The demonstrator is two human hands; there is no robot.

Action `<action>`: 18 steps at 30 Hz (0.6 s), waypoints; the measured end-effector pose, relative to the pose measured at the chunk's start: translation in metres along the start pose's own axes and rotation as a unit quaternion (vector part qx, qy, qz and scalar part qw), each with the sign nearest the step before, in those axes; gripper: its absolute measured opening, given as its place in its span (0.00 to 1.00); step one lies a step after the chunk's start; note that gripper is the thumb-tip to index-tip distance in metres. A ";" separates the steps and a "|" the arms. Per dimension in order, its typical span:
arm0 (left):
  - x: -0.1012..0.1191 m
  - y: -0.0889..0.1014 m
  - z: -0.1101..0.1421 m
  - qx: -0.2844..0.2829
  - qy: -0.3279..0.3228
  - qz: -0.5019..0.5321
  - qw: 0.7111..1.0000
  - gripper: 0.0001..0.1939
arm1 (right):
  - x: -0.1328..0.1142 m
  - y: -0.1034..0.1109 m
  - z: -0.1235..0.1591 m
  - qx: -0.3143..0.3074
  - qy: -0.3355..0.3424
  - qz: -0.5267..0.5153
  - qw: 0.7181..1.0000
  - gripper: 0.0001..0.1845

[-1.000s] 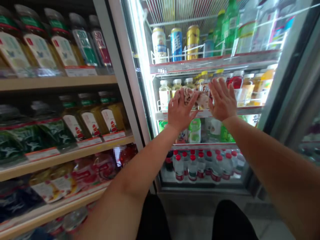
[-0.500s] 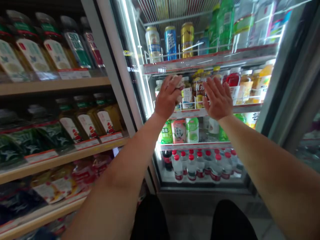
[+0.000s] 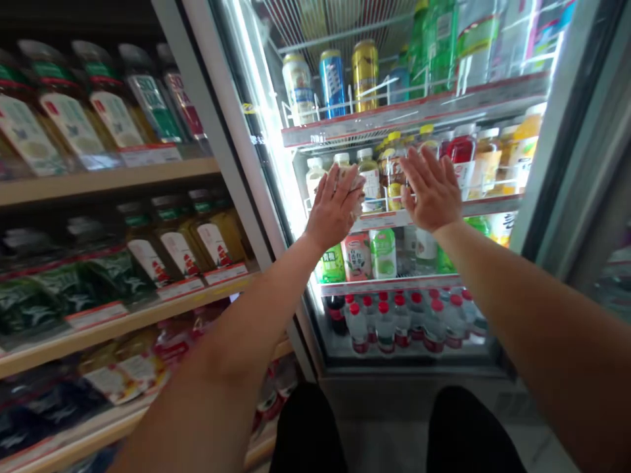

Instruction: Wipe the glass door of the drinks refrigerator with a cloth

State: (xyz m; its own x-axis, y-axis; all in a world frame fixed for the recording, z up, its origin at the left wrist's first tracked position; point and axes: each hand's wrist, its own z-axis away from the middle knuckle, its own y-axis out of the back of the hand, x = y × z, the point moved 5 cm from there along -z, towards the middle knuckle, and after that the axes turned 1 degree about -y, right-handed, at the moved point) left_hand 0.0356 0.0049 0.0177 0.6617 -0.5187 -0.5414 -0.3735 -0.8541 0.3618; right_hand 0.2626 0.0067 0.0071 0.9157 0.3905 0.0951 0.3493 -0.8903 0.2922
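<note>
A glass door [image 3: 414, 369] of a lit drinks fridge stands in front of me. My left hand [image 3: 331, 209] lies against the glass with its fingers stretched over a crumpled, pale cloth [image 3: 358, 186], pressing it to the pane. Most of the cloth is hidden beneath the fingers. To the right, my right hand [image 3: 434, 194] rests flat on the glass, fingers spread and holding nothing. Behind the pane, juice bottles [image 3: 371, 180] line the middle shelf around both hands.
Cans [image 3: 333, 84] and green bottles [image 3: 441, 46] stand on the fridge's top shelf; red-capped water bottles [image 3: 385, 326] fill its bottom. At left, wooden shelves [image 3: 98, 180] hold rows of bottles and pouches. My knees [image 3: 308, 430] show below the door.
My left hand has flattened, its fingers straighter over the cloth, and sits slightly lower on the glass. My right hand stays in nearly the same place. The view has tilted slightly.
</note>
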 end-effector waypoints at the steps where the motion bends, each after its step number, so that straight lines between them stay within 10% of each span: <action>1: -0.008 0.002 -0.004 0.003 -0.010 0.010 1.000 0.25 | 0.000 0.000 0.000 0.000 0.001 0.001 1.000 0.35; 6: -0.043 0.011 -0.013 0.069 0.007 0.036 0.997 0.33 | -0.001 0.001 0.000 0.004 0.006 0.014 1.000 0.35; 13: -0.003 -0.005 0.011 -0.035 -0.021 0.011 0.999 0.33 | 0.000 0.001 0.000 -0.011 -0.006 0.018 1.000 0.34; 18: -0.034 -0.001 -0.011 0.015 -0.004 0.005 1.000 0.30 | 0.000 0.001 0.001 -0.001 0.004 0.035 0.999 0.33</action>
State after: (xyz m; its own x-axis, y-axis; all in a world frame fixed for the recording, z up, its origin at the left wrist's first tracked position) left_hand 0.0204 0.0238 0.0445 0.6529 -0.5276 -0.5435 -0.3991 -0.8495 0.3451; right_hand 0.2630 0.0051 0.0066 0.9360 0.3300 0.1227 0.2850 -0.9149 0.2859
